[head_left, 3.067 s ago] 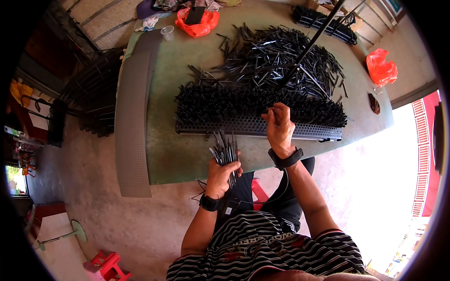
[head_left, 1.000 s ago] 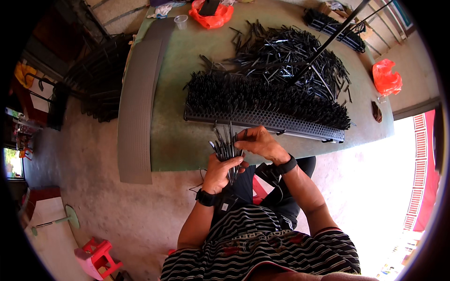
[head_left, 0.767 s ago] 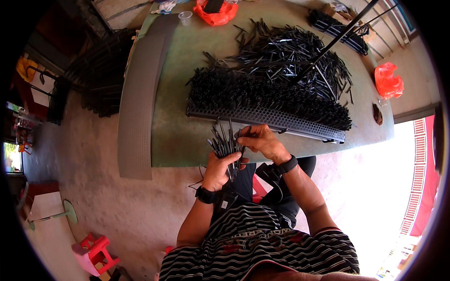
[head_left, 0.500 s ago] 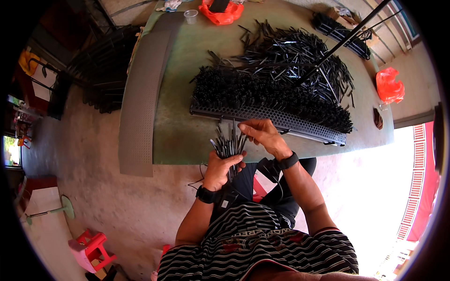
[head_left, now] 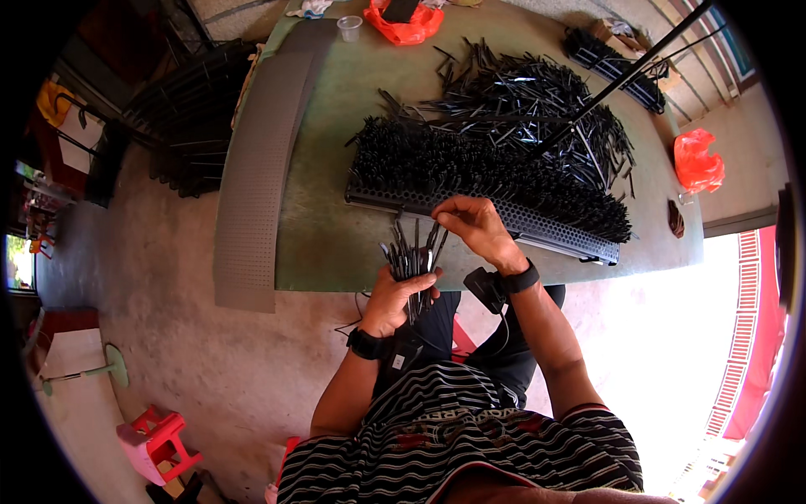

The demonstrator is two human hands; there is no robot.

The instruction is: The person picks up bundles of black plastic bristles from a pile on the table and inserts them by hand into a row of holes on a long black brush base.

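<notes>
My left hand is wrapped round a loose bunch of thin black sticks, which fan upward above the fist at the table's near edge. Beside it, my right hand has thumb and forefinger pinched at the upper end of one black stick on the bunch's right side. Just beyond both hands stands a long black perforated rack, densely filled with upright black sticks. Behind the rack lies a large heap of loose black sticks.
A grey perforated sheet lies along the left of the green table. A dark pole slants over the heap. Red plastic bags and a clear cup are at the far edge. A pink stool stands lower left.
My right hand has shifted slightly right and stays pinched at the bunch's top. The left hand keeps its hold, and the view has moved a little.
</notes>
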